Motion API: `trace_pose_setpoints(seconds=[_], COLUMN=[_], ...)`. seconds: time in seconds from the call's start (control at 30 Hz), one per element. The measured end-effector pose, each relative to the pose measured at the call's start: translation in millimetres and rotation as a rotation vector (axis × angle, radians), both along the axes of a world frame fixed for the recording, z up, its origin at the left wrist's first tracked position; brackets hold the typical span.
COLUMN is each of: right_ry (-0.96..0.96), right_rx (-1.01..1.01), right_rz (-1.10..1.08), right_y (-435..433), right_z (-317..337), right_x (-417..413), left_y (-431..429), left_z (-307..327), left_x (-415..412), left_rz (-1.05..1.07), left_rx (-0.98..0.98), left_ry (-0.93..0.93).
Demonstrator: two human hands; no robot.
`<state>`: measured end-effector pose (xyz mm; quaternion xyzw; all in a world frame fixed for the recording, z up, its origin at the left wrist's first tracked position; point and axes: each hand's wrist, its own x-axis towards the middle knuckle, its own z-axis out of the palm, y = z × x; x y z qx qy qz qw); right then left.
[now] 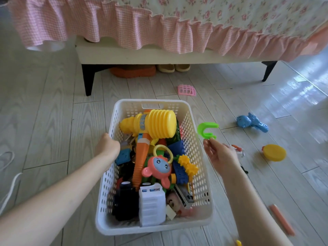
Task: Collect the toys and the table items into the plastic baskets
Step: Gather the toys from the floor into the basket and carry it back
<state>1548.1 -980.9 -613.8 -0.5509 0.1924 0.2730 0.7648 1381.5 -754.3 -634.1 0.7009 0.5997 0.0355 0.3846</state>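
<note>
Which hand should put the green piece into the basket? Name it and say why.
Right. The right hand has the green piece at its fingertips, just beside the basket; the left hand grips the basket's left rim.

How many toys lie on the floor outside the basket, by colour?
Pink: 1, grid piece
Blue: 1, toy figure
Yellow: 2, disc and bit at the bottom edge
Orange: 1, stick
Red-and-white: 1, toy partly behind the right hand
Total: 6
Green piece at the fingers: not counted
</note>
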Motion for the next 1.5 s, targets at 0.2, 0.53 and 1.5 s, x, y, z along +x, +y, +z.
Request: trace_pose_setpoints(seconds=[0.2, 0.53, 1.5], right_ry=[-0.511, -0.590, -0.609], right_rx=[-0.700, -0.681, -0.543], right_rz=[0.605, 0.334, 0.180], right_y=[22.5, -7.9, -74.6], right_z=[27.9, -0.3, -38.0], right_x=[-29.1, -34.0, -81.7], left_y=[0.4, 8.1, 8.1], left_z=[2.1, -0.2, -4.2], left_x=[-5.0, -9.8, -15.0], left_rz=[-0.005, -0.090, -0.140], left_rx=[-0.021, -0.002, 0.000], left_ry=[-0.028, -0.020, -0.023])
